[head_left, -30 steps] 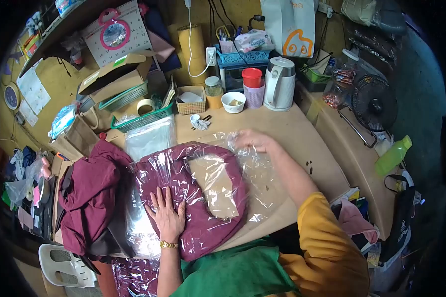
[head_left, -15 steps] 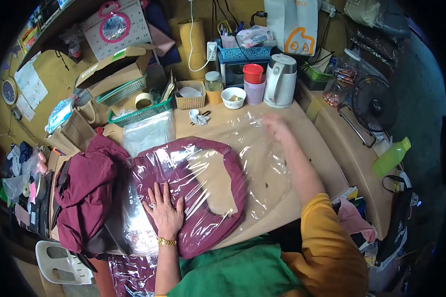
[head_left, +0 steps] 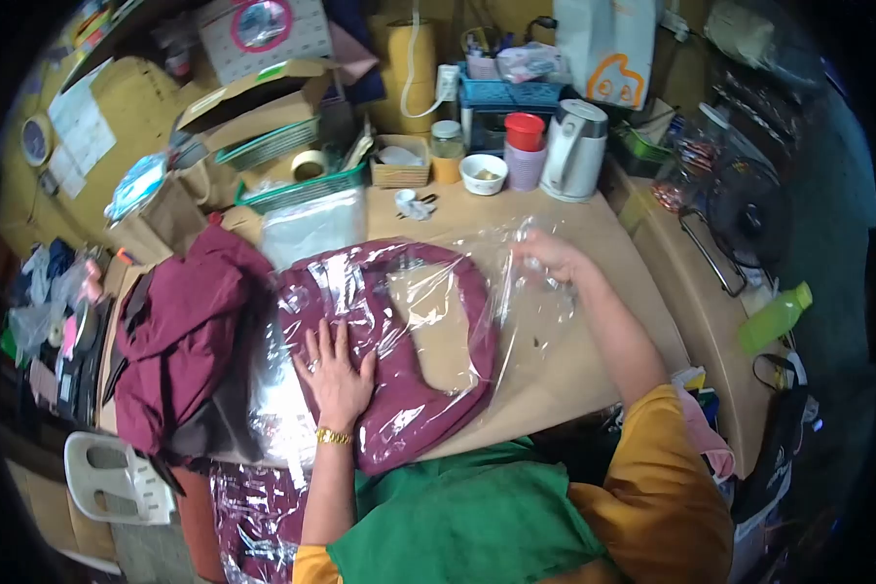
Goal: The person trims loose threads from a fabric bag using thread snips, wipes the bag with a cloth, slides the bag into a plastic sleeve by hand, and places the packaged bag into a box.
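A maroon fabric piece (head_left: 420, 428), curved like a ring around an opening, lies inside a clear plastic bag (head_left: 545, 316) on the table. My left hand (head_left: 339, 380) rests flat on the bag over the fabric, fingers stretched out, a gold watch at the wrist. At the bag's right end, my right hand (head_left: 547, 255) is closed on the plastic, which is gathered and raised there. Left of the bag lies a crumpled maroon garment (head_left: 190, 331) with dark parts.
Flat clear plastic bags (head_left: 313, 229) lie behind the maroon piece. Along the back stand a green basket (head_left: 302, 198), a white bowl (head_left: 484, 175), a lilac cup (head_left: 524, 167) and a kettle (head_left: 574, 151). Another wrapped maroon bundle (head_left: 253, 521) is below the table edge.
My right hand, blurred before, is now closed on the plastic, and the bag's right end has bunched up. My left hand stays pressed on the bag. The whole view has shifted slightly.
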The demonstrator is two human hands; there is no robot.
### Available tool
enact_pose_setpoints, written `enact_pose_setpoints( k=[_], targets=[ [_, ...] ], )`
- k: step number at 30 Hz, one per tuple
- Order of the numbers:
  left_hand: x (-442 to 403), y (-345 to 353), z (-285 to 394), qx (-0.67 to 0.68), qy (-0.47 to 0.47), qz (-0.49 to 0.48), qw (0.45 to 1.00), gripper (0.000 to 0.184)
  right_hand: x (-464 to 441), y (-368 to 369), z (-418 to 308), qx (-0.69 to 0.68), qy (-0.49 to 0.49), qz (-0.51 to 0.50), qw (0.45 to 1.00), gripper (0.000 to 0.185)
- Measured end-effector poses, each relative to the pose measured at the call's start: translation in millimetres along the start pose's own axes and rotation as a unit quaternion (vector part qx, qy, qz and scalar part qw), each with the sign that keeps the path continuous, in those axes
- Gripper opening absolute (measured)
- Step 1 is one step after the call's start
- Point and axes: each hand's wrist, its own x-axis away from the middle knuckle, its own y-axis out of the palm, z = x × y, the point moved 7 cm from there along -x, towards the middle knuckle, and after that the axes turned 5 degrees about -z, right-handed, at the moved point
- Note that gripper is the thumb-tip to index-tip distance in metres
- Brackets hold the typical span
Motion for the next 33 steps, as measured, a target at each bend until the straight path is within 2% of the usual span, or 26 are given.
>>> enact_pose_setpoints(
  k=[2,3,4,5,6,7,9,10,11,13,15,16,18,19,22,24,26,27,28,29,30,31,33],
  targets=[
    [-4.0,3.4,-6.9,0.052,0.004,-0.016,0.999,0.076,-3.3,12.4,-78.4,0.227,-0.073,-0.037,0.97,0.027],
    [-8.9,2.5,-9.4,0.094,0.003,-0.028,0.995,0.076,-11.1,16.5,-118.5,0.278,-0.153,-0.038,0.948,0.023],
    [-14.6,0.7,-16.1,0.171,-0.009,-0.014,0.985,0.075,5.4,30.4,-174.5,0.19,-0.259,-0.026,0.947,0.024],
    [-20.3,-2.8,-21.4,0.247,-0.019,0.0,0.969,0.074,16.5,34.3,-223.4,0.198,-0.284,-0.018,0.938,0.02],
    [-22.1,-21.0,-19.9,0.291,-0.043,-0.008,0.956,0.072,43.5,56.0,-269.7,-0.035,-0.402,-0.095,0.91,0.019],
    [-26.3,-22.6,-27.7,0.303,-0.049,0.016,0.952,0.069,40.4,61.3,-304.5,-0.013,-0.441,-0.074,0.894,0.022],
    [-29.6,-17.9,-34.9,0.448,-0.015,0.034,0.893,0.067,27.6,100.0,-361.3,0.009,-0.479,-0.055,0.876,0.024],
    [-33.0,5.3,-36.2,0.543,-0.02,0.026,0.839,0.066,20.0,126.9,-376.3,0.022,-0.475,-0.06,0.878,0.025],
    [-29.4,28.2,-42.8,0.658,-0.02,0.013,0.753,0.062,13.8,148.0,-386.0,0.037,-0.469,-0.065,0.88,0.025],
    [-12.4,20.2,-3.3,0.753,-0.128,0.016,0.645,0.062,19.3,172.8,-406.8,0.051,-0.478,-0.069,0.874,0.026],
    [-11.3,85.7,16.9,0.91,-0.094,-0.078,0.396,0.057,28.4,161.4,-423.1,0.052,-0.493,-0.056,0.867,0.027],
    [-6.3,75.9,22.8,0.91,-0.096,-0.078,0.396,0.057,37.0,145.7,-431.0,0.053,-0.502,-0.039,0.862,0.027],
    [13.9,47.1,53.3,0.92,-0.191,-0.206,0.272,0.049,55.8,99.8,-442.5,0.058,-0.518,0.012,0.853,0.028],
    [15.0,33.8,52.0,0.92,-0.192,-0.208,0.272,0.049,66.7,68.6,-444.0,0.063,-0.522,0.045,0.85,0.029],
    [5.3,-15.5,-13.9,0.875,-0.152,-0.058,0.456,0.048,94.4,-32.9,-420.8,0.083,-0.497,0.16,0.849,0.03],
    [2.9,-38.0,-70.5,0.77,-0.102,0.024,0.629,0.056,96.5,-87.8,-364.7,0.11,-0.427,0.236,0.866,0.031],
    [8.7,-56.7,-132.2,0.526,-0.023,0.073,0.847,0.07,79.0,-99.5,-266.4,0.131,-0.309,0.261,0.905,0.032],
    [15.5,-61.2,-146.6,0.357,0.016,0.09,0.93,0.076,76.4,-69.5,-196.7,0.104,-0.256,0.258,0.926,0.033],
    [25.4,-75.3,-145.3,0.211,-0.1,0.009,0.972,0.077,59.7,-65.8,-114.5,0.069,-0.177,0.234,0.953,0.025],
    [36.8,-94.5,-145.8,0.057,-0.212,-0.069,0.973,0.078,46.1,-51.4,-44.9,0.078,-0.137,0.151,0.976,0.022],
    [37.5,-101.1,-136.0,-0.06,-0.15,0.017,0.987,0.079,35.4,-35.4,24.4,0.094,-0.096,0.067,0.989,0.033],
    [32.5,-112.0,-109.2,-0.03,-0.121,0.028,0.992,0.08,61.6,-4.4,40.1,0.072,-0.008,0.054,0.996,0.033],
    [19.3,-111.1,-45.5,0.04,0.048,0.061,0.996,0.082,46.2,17.1,94.8,-0.01,-0.001,-0.003,1.0,0.03]
  ],
)
